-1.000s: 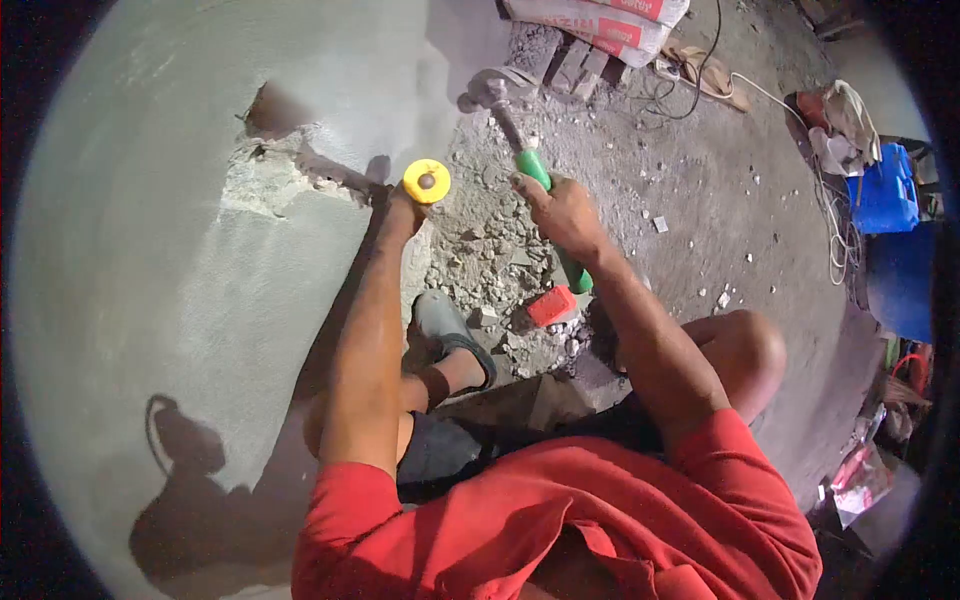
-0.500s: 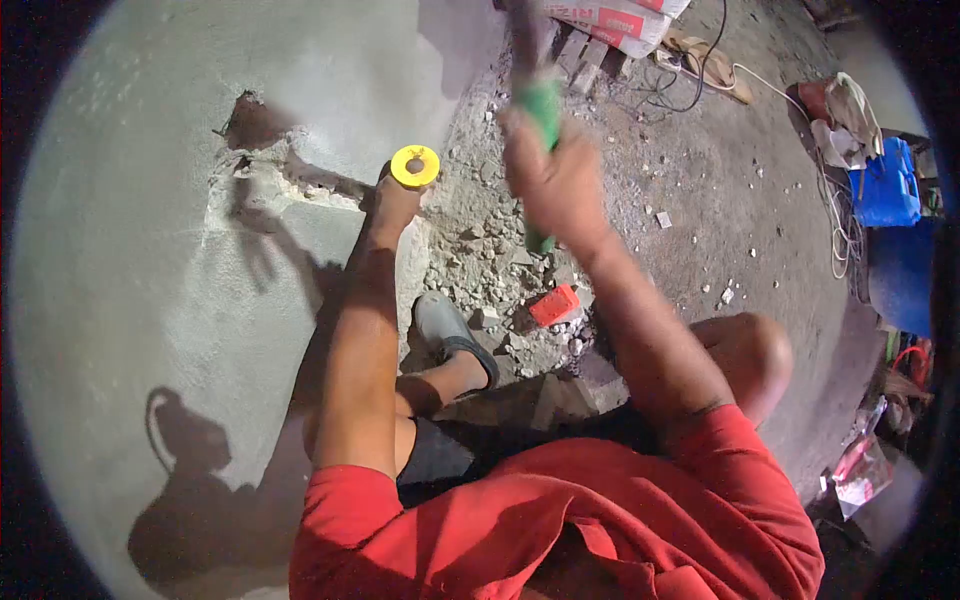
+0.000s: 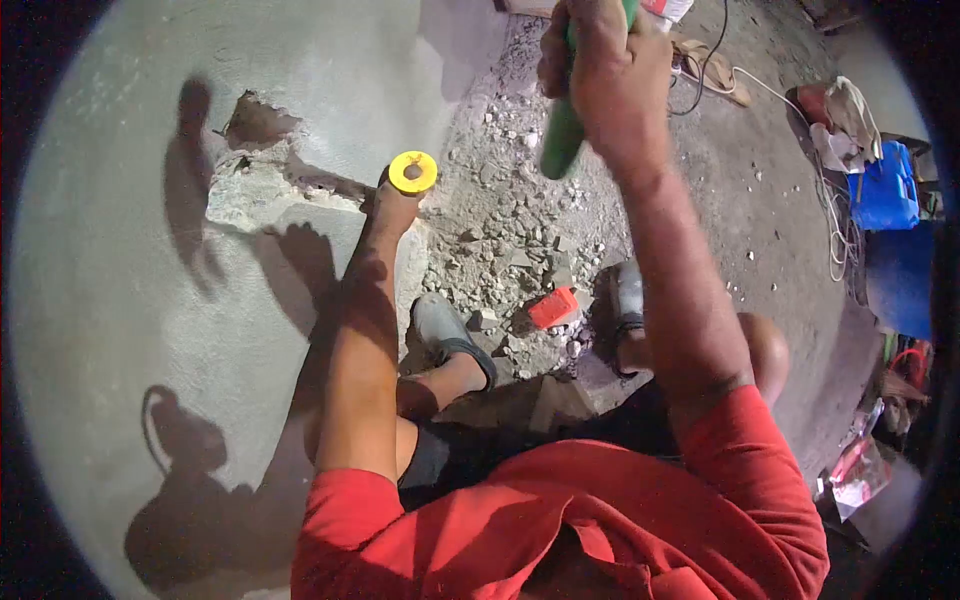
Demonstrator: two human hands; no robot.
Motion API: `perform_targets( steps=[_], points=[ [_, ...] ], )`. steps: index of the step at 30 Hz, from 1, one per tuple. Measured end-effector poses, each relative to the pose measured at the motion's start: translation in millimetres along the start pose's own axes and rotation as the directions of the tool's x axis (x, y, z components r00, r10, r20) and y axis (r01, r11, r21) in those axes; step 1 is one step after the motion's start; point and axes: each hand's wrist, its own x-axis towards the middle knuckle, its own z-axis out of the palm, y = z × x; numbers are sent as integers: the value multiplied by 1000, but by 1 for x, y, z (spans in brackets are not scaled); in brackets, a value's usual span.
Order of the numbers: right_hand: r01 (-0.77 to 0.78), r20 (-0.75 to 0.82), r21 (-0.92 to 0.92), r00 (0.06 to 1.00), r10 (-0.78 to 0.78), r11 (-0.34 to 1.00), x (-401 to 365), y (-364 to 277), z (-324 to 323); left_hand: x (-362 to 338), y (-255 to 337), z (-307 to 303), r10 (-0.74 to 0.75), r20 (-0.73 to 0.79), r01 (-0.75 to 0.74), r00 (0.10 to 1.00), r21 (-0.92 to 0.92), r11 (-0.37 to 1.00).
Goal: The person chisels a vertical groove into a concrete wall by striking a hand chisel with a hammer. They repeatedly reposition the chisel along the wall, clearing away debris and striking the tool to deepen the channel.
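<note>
My left hand is closed around a chisel whose yellow hand guard faces me; its tip points into a broken groove in the grey plastered wall. My right hand is raised high near the top of the view, gripping the green handle of a hammer. The hammer's head is out of view above the frame. The chipped patch of wall lies just left of the chisel.
Concrete rubble and a red brick piece lie on the floor by my sandalled feet. Cement bags, cables, a blue container and cloths sit at the right.
My right hand has swung the hammer up and back from near the chisel to the top of the view. The left hand and the chisel have stayed at the wall.
</note>
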Motion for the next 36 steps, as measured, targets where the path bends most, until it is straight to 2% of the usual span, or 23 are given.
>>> perform_targets(
  steps=[1,3,4,5,7,8,10,12,14,16,18,19,20,21,22,24,25,27,29,30,32,34,36],
  points=[
    [26,-29,8,999,-26,1000,-11,15,10,-1,2,-3,27,-14,-27,1000,-63,998],
    [149,-7,-426,986,-168,892,-87,133,41,-3,3,-4,-11,-48,8,999,-58,998],
    [-85,317,-434,917,241,897,-118,191,40,4,-4,3,-4,-58,1,998,-59,998],
    [-179,470,-598,711,523,781,-133,214,33,6,-17,12,-67,9,68,998,-61,996],
    [-266,393,-603,721,571,752,-115,196,26,1,-9,12,215,-129,-211,968,45,977],
    [-358,333,-616,688,644,702,-114,182,20,-6,-12,15,202,-120,-199,972,37,979],
    [-316,276,-567,797,537,761,-77,149,11,12,-34,29,213,88,-221,973,83,972],
    [-288,237,-456,873,427,842,-42,87,2,16,-43,32,65,60,-70,996,101,992],
    [-128,127,-283,977,170,950,-8,57,0,5,-10,8,-109,109,110,988,-10,994],
    [-79,55,-73,995,83,994,9,22,4,2,2,1,-20,23,21,1000,-13,1000],
    [-11,-35,-26,999,10,1000,-17,31,27,-7,18,-11,-38,55,41,998,-57,998],
    [180,-145,-239,965,-218,954,-50,88,47,-8,3,-3,-46,61,49,997,-54,997],
    [39,152,-299,988,7,954,-91,144,47,4,-19,10,48,14,-46,999,-128,991],
    [-118,396,-597,817,420,793,-118,185,37,10,-28,18,138,-40,-143,990,-199,970],
    [-157,424,-731,658,622,665,-129,213,35,2,-20,14,135,-47,-141,990,-201,969],
    [-203,360,-692,735,575,693,-119,194,23,-3,6,5,-127,138,112,982,112,987],
    [-231,345,-668,746,570,707,-116,183,18,6,-34,31,-97,98,79,990,175,982],
    [-324,275,-601,775,570,731,-79,138,6,30,-80,70,45,67,-34,997,-159,987],
    [-191,215,-505,917,337,842,-43,100,4,-9,9,7,1,67,-9,998,130,991],
    [-165,210,-396,941,264,903,-25,57,2,-6,3,8,0,63,-8,998,134,991],
    [141,150,-300,984,-99,943,5,25,-1,1,-23,23,0,1,0,1000,43,999],
    [26,-14,-80,1000,-27,996,6,-1,13,-6,4,3,-127,72,120,989,94,988],
    [112,-91,-278,986,-142,954,-41,80,41,-1,-13,13,-83,20,83,996,19,996]
  ],
)
